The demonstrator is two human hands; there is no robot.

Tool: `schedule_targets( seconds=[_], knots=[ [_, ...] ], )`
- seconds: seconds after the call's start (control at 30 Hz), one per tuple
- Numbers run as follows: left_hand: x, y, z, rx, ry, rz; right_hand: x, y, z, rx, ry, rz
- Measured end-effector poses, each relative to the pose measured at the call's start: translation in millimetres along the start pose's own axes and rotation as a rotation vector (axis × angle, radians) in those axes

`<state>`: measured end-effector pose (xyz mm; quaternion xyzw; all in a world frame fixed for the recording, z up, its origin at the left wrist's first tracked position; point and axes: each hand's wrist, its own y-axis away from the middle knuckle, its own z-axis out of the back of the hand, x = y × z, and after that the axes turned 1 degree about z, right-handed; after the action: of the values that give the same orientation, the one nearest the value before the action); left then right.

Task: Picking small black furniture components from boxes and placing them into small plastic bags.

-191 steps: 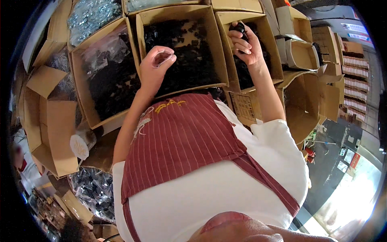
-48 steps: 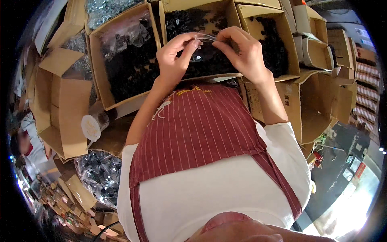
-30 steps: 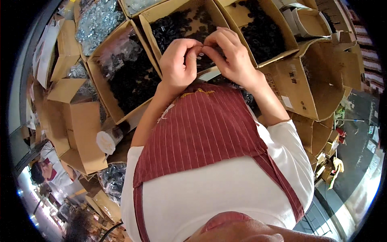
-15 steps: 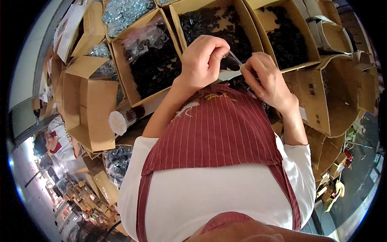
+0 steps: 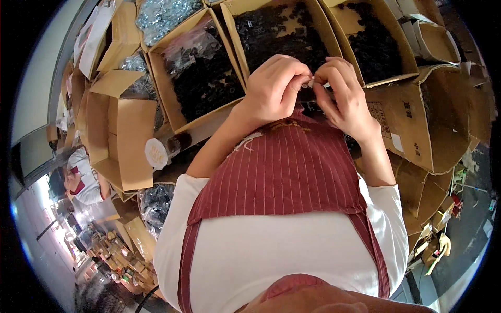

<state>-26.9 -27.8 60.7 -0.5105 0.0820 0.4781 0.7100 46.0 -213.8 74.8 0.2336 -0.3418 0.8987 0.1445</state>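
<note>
In front of my apron, both hands are raised and close together, fingertips nearly meeting. Thumb and fingers of my left hand [image 5: 276, 88] pinch one side of a small piece of clear plastic film [image 5: 310, 82], which looks like the top of a little bag. My right hand [image 5: 344, 96] pinches its other side. Only a pale crumpled bit shows between the fingertips; the fingers hide the rest. Just beyond the hands stands an open cardboard box [image 5: 231, 32] with small black parts [image 5: 276, 34] spread over its bottom.
Left of it, another carton [image 5: 164, 91] holds black parts and a clear bag [image 5: 193, 44]. A third box [image 5: 407, 49] of black parts stands right. Clear pieces [image 5: 162, 18] fill a far-left box. An open carton [image 5: 136, 141] and a round-ended roll [image 5: 156, 153] lie left. Another person [image 5: 86, 180] is farther left.
The stretched clear film between my hands has bunched up into a small crumpled bit. My left hand has moved right and slightly nearer, bringing the fingertips together.
</note>
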Motion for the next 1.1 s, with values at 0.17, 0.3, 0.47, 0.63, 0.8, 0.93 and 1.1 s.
schedule_targets(
  seconds=[0.17,0.3,0.47,0.63,0.8,0.93,1.1],
  knots=[
    [3.4,2.5,3.9,-0.066,-0.01,0.091,-5.7,17.5,9.9,-0.055,0.039,-0.02],
    [12.9,7.8,6.4,-0.05,-0.012,0.13,-1.8,28.5,15.4,-0.063,-0.06,-0.088],
    [109.8,19.0,68.0,-0.305,-0.221,0.617,-9.7,77.4,60.1,-0.068,-0.363,-0.513],
    [218.9,54.0,106.0,0.09,-0.939,0.915,-30.6,132.8,74.4,0.398,-0.032,-1.017],
    [229.1,57.9,98.8,0.406,-1.027,0.933,-48.9,131.0,58.1,0.648,0.109,-1.063],
    [205.9,77.3,98.6,0.26,-0.975,0.918,-44.3,63.6,33.1,0.328,-0.12,-0.651],
    [136.0,73.4,90.2,-0.132,-0.848,0.507,-37.9,-24.8,-29.1,0.145,-0.527,-0.338]
  ],
)
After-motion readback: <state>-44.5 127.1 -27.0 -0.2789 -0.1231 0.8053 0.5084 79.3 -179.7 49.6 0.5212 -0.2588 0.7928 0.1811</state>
